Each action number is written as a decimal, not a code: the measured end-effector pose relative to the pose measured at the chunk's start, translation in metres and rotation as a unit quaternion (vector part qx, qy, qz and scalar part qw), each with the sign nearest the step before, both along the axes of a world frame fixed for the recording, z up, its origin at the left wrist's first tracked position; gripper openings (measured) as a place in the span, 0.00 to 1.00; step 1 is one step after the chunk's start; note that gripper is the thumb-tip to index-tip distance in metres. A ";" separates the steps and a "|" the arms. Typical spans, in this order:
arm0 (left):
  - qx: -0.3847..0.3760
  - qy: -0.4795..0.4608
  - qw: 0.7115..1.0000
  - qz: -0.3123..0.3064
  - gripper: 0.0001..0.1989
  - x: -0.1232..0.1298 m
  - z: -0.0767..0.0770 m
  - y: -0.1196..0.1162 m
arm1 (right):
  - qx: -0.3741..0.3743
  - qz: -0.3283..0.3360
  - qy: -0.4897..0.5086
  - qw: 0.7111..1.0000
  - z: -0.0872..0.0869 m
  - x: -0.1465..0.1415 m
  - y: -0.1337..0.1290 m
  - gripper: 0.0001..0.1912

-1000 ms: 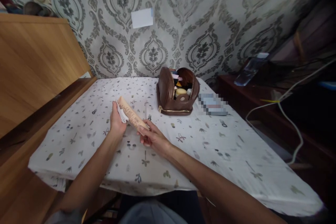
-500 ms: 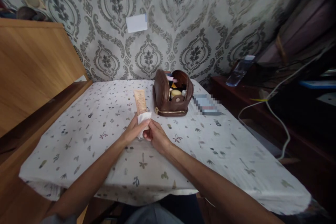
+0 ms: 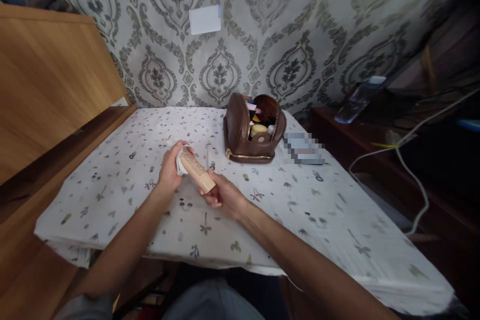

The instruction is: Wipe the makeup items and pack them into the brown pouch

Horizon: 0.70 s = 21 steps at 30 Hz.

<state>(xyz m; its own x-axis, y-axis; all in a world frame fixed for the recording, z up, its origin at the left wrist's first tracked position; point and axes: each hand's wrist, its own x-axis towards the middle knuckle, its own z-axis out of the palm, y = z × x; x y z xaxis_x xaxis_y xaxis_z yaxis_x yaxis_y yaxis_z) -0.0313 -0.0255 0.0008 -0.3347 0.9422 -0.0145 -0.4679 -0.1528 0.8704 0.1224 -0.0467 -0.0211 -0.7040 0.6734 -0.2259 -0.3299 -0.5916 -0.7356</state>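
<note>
Tube [image 3: 199,173] in hands [image 3: 228,196], print [image 3: 192,162] illegible

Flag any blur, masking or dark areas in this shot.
Head view: pixelation masks most of the flat item beside the brown bag; head view: print on the tube is too soft to read; head view: the wallpaper blurs toward the near-black upper right corner.

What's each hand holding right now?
Left hand: closed, holding white cloth or tissue against the beige tube.
Right hand: closed, holding the tube's near end.
</note>
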 end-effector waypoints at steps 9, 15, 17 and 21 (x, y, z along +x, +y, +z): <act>-0.017 -0.061 0.995 0.076 0.15 -0.013 0.006 0.006 | -0.103 0.000 0.041 0.994 0.003 0.004 0.002 0.16; -0.031 -0.060 0.997 0.034 0.15 -0.005 -0.001 0.005 | -0.010 -0.067 0.032 0.997 0.000 0.001 -0.002 0.20; -0.022 -0.027 0.999 -0.014 0.19 0.002 -0.005 0.001 | 0.026 -0.084 0.027 0.996 0.001 0.001 -0.003 0.23; -0.020 0.044 0.989 -0.139 0.25 0.024 -0.013 -0.013 | 0.076 -0.141 0.023 0.987 0.004 0.002 -0.001 0.28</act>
